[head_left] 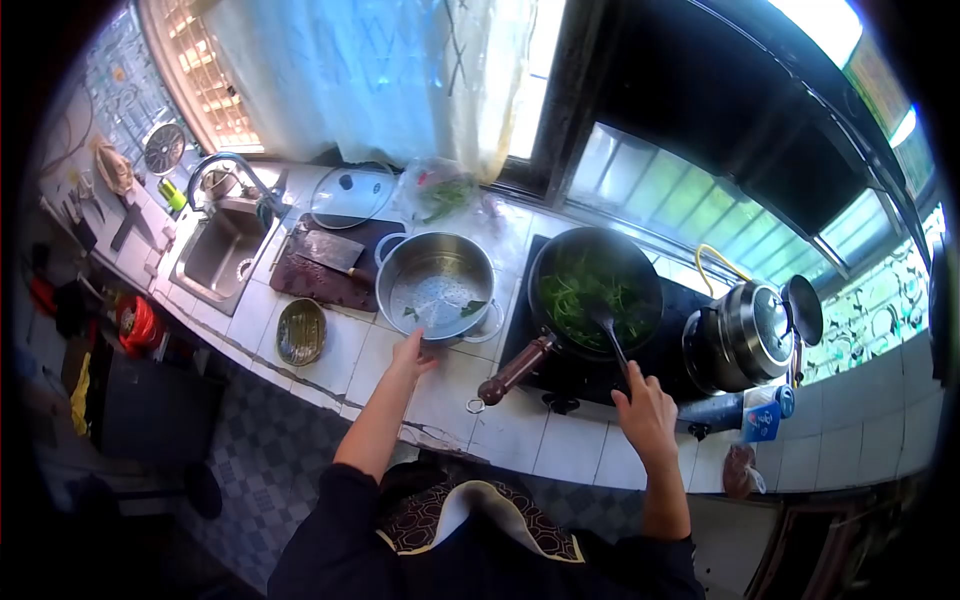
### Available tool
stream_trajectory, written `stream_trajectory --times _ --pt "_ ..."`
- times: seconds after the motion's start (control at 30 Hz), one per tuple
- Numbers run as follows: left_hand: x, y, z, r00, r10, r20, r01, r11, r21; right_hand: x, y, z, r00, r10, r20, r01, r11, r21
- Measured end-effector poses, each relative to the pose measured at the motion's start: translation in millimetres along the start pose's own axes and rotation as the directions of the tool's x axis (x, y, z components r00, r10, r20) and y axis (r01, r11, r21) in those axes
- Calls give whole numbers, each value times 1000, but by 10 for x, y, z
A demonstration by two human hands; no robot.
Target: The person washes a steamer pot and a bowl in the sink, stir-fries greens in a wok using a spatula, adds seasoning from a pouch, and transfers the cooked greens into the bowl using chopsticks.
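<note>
My right hand (648, 408) is wrapped around the handle of a dark spatula (604, 318), whose blade rests among the green leafy vegetables (570, 300) in the black wok (656, 300). The wok sits on the stove, its brown handle (516, 370) pointing toward me. Reaching forward, my left hand (411, 356) is at the near rim of a steel pot (436, 255), fingers apart and holding nothing; whether they touch the rim I cannot tell. A few leaves (473, 308) cling inside the pot, which stands on the white tiled counter (490, 435).
Left of the pot, a cleaver (328, 250) lies on a dark cutting board (300, 278), with a small oval dish (301, 332) nearer me. A glass lid (352, 195) and a plastic bag of greens (440, 195) stand behind. Another lidded pot (735, 340) occupies the stove's right side. The sink (222, 250) is far left.
</note>
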State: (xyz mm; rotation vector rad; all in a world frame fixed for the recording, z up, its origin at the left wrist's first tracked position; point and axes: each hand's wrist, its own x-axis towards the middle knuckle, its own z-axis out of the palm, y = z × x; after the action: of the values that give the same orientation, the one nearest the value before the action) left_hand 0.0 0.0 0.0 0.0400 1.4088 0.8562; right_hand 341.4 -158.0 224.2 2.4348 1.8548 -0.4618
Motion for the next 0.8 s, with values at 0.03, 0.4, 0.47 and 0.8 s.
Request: stream_trajectory --times 0.03,0.4,0.47,0.8 --pt "34 14 -46 983 160 -93 -155 986 62 -79 29 -2 981 -39 -192 47 998 39" --pt "-183 690 -674 964 257 64 -258 966 10 -793 -680 -175 383 107 -918 59 988 140" --pt "-407 969 -988 965 235 121 -238 971 8 -949 -1270 -195 147 204 -968 111 969 221" --pt "-873 2508 -3343 903 356 239 -374 927 33 -627 -4000 262 372 257 -892 459 784 417"
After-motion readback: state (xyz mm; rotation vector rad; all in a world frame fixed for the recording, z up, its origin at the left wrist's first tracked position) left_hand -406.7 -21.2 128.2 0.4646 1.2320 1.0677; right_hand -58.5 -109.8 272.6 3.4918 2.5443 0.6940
